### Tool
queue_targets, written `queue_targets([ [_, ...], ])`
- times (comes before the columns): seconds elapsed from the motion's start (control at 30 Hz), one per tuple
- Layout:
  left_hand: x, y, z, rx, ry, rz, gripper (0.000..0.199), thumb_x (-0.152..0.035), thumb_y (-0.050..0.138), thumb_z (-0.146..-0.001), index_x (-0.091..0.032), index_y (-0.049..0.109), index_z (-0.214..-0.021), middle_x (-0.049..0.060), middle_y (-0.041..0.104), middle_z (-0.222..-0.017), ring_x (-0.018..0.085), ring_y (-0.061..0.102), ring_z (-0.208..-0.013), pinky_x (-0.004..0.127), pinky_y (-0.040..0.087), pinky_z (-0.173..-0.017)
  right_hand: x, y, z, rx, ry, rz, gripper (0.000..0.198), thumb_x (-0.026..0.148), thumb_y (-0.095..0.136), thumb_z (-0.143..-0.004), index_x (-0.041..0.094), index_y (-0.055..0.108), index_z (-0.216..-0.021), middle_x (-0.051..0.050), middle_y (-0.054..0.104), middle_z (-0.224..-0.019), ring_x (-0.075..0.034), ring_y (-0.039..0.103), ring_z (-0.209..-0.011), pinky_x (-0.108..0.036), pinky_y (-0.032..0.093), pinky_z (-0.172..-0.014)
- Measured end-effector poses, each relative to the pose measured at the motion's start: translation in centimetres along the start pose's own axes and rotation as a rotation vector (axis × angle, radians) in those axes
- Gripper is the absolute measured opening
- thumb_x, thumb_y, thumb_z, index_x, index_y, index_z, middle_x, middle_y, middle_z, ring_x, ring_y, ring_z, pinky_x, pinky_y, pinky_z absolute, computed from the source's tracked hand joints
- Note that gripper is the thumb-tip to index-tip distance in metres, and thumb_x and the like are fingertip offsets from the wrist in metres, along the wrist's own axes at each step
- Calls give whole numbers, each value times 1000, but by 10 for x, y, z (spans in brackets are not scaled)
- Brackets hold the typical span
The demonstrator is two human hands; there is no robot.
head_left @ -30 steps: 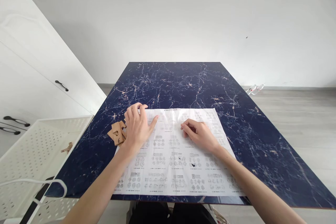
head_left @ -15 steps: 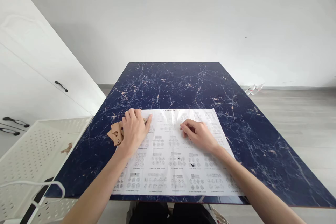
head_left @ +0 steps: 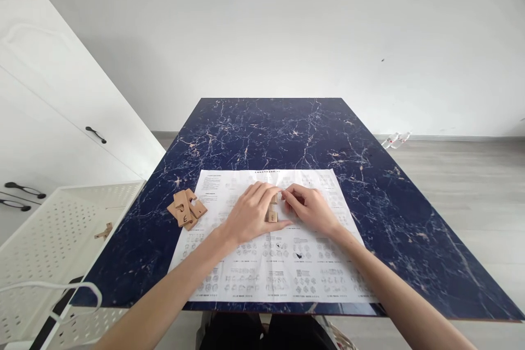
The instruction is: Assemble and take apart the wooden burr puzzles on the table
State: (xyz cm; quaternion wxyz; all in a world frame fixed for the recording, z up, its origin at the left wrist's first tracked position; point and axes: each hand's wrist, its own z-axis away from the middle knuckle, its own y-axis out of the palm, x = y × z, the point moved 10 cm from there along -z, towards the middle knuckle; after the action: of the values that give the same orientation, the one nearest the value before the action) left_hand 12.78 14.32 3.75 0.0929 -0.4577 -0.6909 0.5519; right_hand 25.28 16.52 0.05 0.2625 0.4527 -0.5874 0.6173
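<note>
My left hand (head_left: 255,209) is over the middle of the printed instruction sheet (head_left: 241,284), its thumb and fingers closed around a notched wooden puzzle piece (head_left: 273,216). Most of that piece hides behind the fingers. Just to the right, my right hand (head_left: 308,208) rests on the paper with curled fingers and its fingertips close to the left hand's. Whether anything sits in the right fingertips is hidden. A small pile of flat wooden puzzle pieces (head_left: 182,213) with cut-outs and dark letters lies at the sheet's left edge.
The sheet lies at the near edge of a dark blue marbled table (head_left: 266,131). Left of the table stands a white perforated cart (head_left: 74,219) with a wooden piece (head_left: 104,231) in it and a white cable (head_left: 53,286). A white cabinet (head_left: 53,104) stands behind the cart.
My left hand has moved right from the pile to the middle of the sheet, bringing a wooden puzzle piece along. The remaining pile is now uncovered. My right hand has hardly moved.
</note>
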Motion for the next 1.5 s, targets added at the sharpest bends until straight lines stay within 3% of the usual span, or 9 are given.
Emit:
queue_targets([
  [0.13, 10, -4, 3, 75, -20, 73, 100, -76, 81, -78, -24, 41, -154, 19, 56, -148, 41, 55, -136, 59, 48, -113, 1, -1, 1, -28, -8, 18, 38, 48, 48, -109, 24, 61, -82, 0, 71, -69, -16, 60, -58, -31, 48, -61],
  [0.23, 35, -13, 12, 145, -126, 103, 107, -81, 83, -69, -22, 44, -150, 19, 54, -145, 40, 59, -129, 55, 55, -103, 5, -3, 3, -46, -26, 50, 28, 45, 54, -107, 24, 64, -90, -2, 72, -77, -16, 59, -62, -31, 47, -61],
  [0.33, 53, -15, 21, 249, -213, 107, 97, -82, 84, -65, -22, 54, -135, 13, 62, -126, 32, 65, -103, 46, 57, -83, 10, -3, 4, -28, -72, 94, 20, 42, 61, -103, 24, 69, -104, -4, 71, -88, -17, 59, -69, -32, 48, -63],
  [0.47, 58, -17, 24, 287, -230, 129, 69, -69, 84, -77, -24, 62, -124, 6, 67, -106, 28, 66, -96, 40, 53, -80, 15, 2, 4, 80, -160, 164, 24, 41, 66, -102, 26, 72, -119, -6, 68, -101, -18, 61, -76, -33, 50, -67],
  [0.8, 65, -31, 25, 211, -215, 87, 44, -48, 68, -96, -24, 67, -133, 8, 73, -112, 26, 71, -98, 37, 57, -83, 6, -2, 0, 88, -114, 5, 21, 42, 62, -105, 26, 70, -116, -9, 71, -122, -21, 69, -88, -34, 56, -69],
  [1.0, 72, -32, 26, 177, -246, 36, 29, -48, 54, -107, -23, 67, -112, 7, 71, -115, 25, 72, -97, 37, 57, -81, -2, -7, -1, 12, 23, -169, 29, 48, 63, -102, 23, 65, -115, -7, 75, -96, -21, 71, -81, -35, 57, -69],
  [1.13, 82, -39, 27, 88, -325, 72, 25, -45, 49, -110, -24, 60, -115, 8, 73, -116, 26, 74, -101, 38, 57, -83, 2, -8, 0, -6, 25, -155, 34, 50, 62, -102, 23, 68, -122, -5, 71, -90, -19, 66, -71, -34, 54, -62],
  [1.33, 84, -40, 26, 9, -439, 276, 30, -49, 52, -109, -23, 54, -123, -4, 65, -71, 17, 61, -60, 29, 45, -61, 1, -8, 0, 10, 24, -265, 33, 55, 72, -96, 23, 65, -103, 1, 60, -75, -15, 53, -61, -30, 44, -55],
  [1.5, 75, -31, 23, -1, -491, 594, 34, -52, 73, -98, -20, 67, -108, 3, 72, -93, 18, 67, -78, 29, 50, -69, 7, -1, 1, 101, -1, -524, 35, 56, 73, -98, 24, 58, -97, 4, 60, -70, -12, 51, -56, -28, 42, -54],
])
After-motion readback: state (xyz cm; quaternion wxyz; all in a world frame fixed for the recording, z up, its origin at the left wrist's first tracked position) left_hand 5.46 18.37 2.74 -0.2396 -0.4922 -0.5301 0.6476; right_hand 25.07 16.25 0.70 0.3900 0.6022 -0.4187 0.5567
